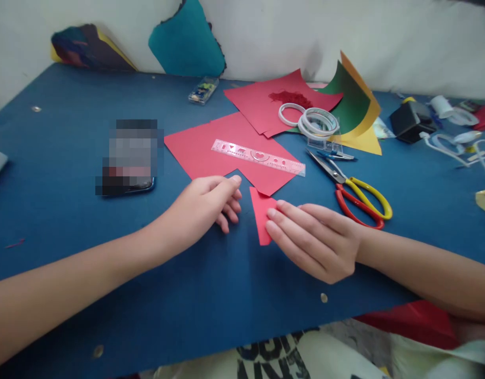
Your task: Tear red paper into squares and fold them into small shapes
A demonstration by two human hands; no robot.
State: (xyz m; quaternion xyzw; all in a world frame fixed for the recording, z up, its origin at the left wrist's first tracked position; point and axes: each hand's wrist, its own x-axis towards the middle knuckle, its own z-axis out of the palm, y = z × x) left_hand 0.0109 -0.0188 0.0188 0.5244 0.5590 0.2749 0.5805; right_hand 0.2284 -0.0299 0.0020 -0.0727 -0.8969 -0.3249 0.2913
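My right hand [315, 239] holds a small folded piece of red paper [261, 218], a narrow tapering shape, its fingers lying over the right edge. The thumb is hidden behind the fingers. Just left of that piece, my left hand [210, 200] hovers at the table with loosely bent fingers slightly apart and nothing visible in them. Beyond both hands lies a larger red sheet [198, 145] with a notch in its near edge. A clear plastic ruler [261, 157] rests across this sheet.
Scissors [355, 197] with red and yellow handles lie right of the sheet, beside a blue pen [337, 156]. Behind are tape rolls [319, 122], red yarn [292, 98] and curled coloured paper [353, 100]. A phone [134, 158] lies left on the blue table [60, 210]; a black box [412, 120] stands right.
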